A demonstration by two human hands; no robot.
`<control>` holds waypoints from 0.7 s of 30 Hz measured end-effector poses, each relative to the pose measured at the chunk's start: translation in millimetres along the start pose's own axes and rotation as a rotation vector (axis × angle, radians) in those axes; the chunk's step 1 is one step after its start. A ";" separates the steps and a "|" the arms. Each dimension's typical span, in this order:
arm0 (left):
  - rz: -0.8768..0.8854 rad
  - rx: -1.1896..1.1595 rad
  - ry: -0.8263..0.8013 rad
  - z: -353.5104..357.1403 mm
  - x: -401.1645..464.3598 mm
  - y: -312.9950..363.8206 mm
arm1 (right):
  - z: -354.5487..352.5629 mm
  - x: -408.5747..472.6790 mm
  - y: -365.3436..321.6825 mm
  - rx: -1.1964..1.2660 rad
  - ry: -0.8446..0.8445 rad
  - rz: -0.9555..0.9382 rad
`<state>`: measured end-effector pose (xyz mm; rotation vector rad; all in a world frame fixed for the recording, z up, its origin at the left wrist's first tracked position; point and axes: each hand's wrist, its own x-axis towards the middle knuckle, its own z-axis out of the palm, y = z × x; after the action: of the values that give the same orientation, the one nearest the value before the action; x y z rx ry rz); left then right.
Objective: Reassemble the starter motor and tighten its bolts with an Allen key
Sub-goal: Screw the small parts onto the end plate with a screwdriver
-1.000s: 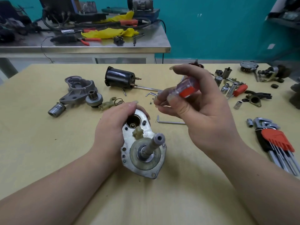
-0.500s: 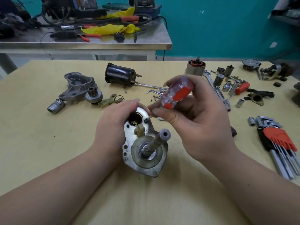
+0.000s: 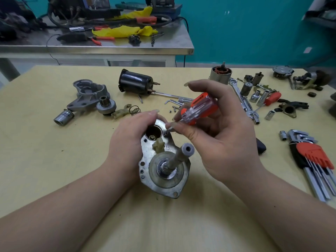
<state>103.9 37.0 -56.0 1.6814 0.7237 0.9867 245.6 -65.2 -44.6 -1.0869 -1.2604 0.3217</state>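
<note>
Your left hand (image 3: 131, 140) is gripping the starter plate (image 3: 160, 171) at near centre; your right hand (image 3: 218, 135) is holding a screwdriver (image 3: 198, 109) at a plate screw. Judged early: black motor casing (image 3: 135, 82), armature (image 3: 221, 73), nose housing (image 3: 89, 91) are lying apart; Allen keys (image 3: 312, 160) untouched.

Two hands, left hand (image 3: 131, 142), right hand (image 3: 223, 142), one screwdriver (image 3: 198, 110), one motor plate (image 3: 163, 160), one black cylinder (image 3: 135, 82), one armature (image 3: 221, 74), one hex key set (image 3: 316, 160) near the surface's right edge
</note>
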 end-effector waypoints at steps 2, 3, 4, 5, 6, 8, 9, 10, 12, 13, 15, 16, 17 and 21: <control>0.027 0.029 0.002 0.7 -1.9 0.5 | 0.1 -0.6 0.5 -0.003 -0.014 -0.001; 0.029 0.027 0.015 0.7 -3.1 -0.3 | 0.0 -0.8 0.7 -0.007 -0.023 -0.005; 0.015 0.009 0.030 1.2 -3.7 0.3 | -0.1 -1.0 1.0 -0.012 -0.030 -0.009; -0.008 -0.022 0.038 1.0 -3.0 -1.6 | -0.1 -1.1 1.3 -0.015 -0.033 -0.012; -0.028 -0.053 0.035 0.9 -1.7 -3.2 | -0.3 -0.9 1.5 -0.015 -0.035 -0.015; -0.055 -0.107 0.020 1.7 -0.3 -2.5 | -0.6 -0.4 2.1 -0.018 -0.041 -0.019; -0.062 -0.121 0.019 2.3 -0.2 -2.3 | -0.7 -0.3 2.1 -0.023 -0.046 -0.022; -0.065 -0.129 0.024 3.5 -0.4 -3.1 | -1.0 -0.4 2.1 -0.031 -0.050 -0.026; -0.064 -0.149 0.060 4.5 -1.5 -3.6 | -1.5 -0.5 1.7 -0.049 -0.063 -0.036; -0.059 -0.160 0.063 4.0 -2.0 -4.9 | -1.8 -0.6 1.7 -0.059 -0.072 -0.045; -0.035 -0.157 0.005 2.1 -1.8 -7.4 | -2.6 -0.2 1.6 -0.090 -0.093 -0.067; -0.035 -0.158 -0.027 1.1 -1.3 -9.0 | -3.2 0.1 1.5 -0.105 -0.105 -0.075; -0.044 -0.166 -0.038 0.9 -0.5 -9.3 | -4.0 0.2 1.5 -0.114 -0.119 -0.077; -0.057 -0.175 -0.017 3.4 -0.8 -9.4 | -6.6 0.9 0.5 -0.118 -0.147 -0.062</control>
<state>106.5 37.6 -65.7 1.5085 0.6512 0.9664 251.8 -67.4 -43.8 -1.1380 -1.4558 0.2866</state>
